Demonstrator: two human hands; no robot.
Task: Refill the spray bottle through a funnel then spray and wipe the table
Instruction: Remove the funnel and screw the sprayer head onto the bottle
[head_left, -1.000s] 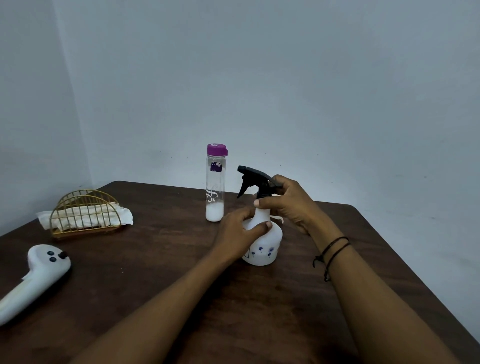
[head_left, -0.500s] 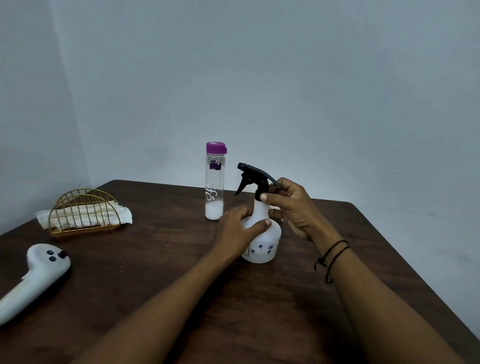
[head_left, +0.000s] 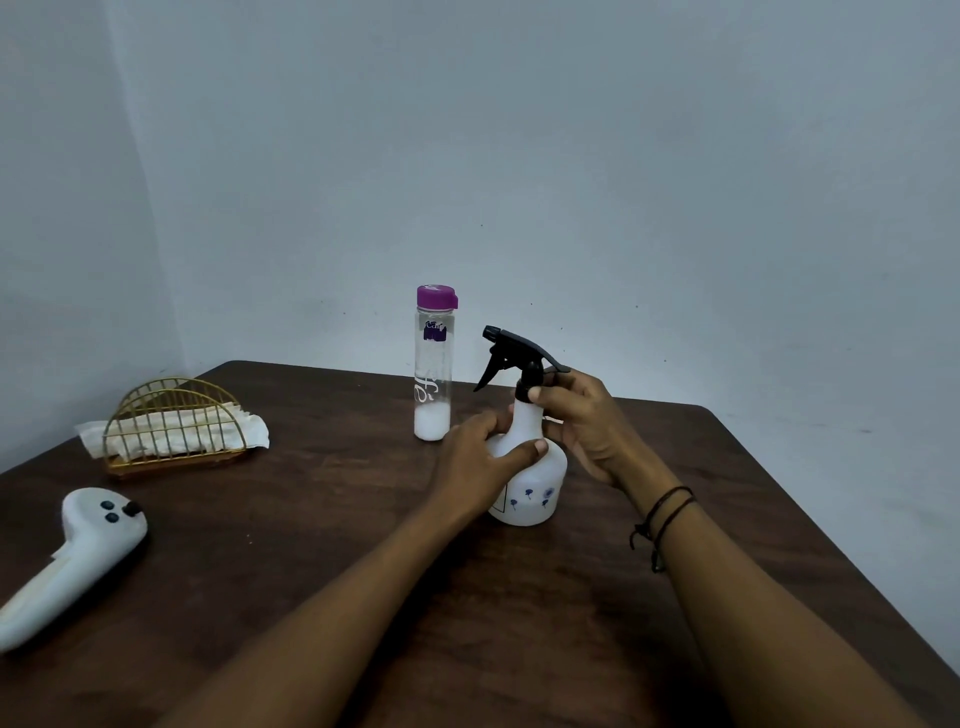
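A white spray bottle (head_left: 540, 488) with small blue flowers stands upright in the middle of the dark wooden table (head_left: 311, 571). My left hand (head_left: 480, 457) wraps around its shoulder from the left. My right hand (head_left: 582, 421) grips the neck collar just under the black trigger head (head_left: 511, 353), whose nozzle points left. Behind it to the left stands a tall clear bottle (head_left: 432, 364) with a purple cap and a little white liquid at its bottom. No funnel shows in this view.
A gold wire holder (head_left: 171, 426) with white napkins sits at the back left. A white handheld device (head_left: 67, 561) with dark buttons lies at the left edge. Grey walls close off the back and left; the table's right edge runs diagonally.
My right hand has shifted its grip around the collar beneath the trigger head, and its fingers sit lower now. The left hand and bottle have stayed in place.
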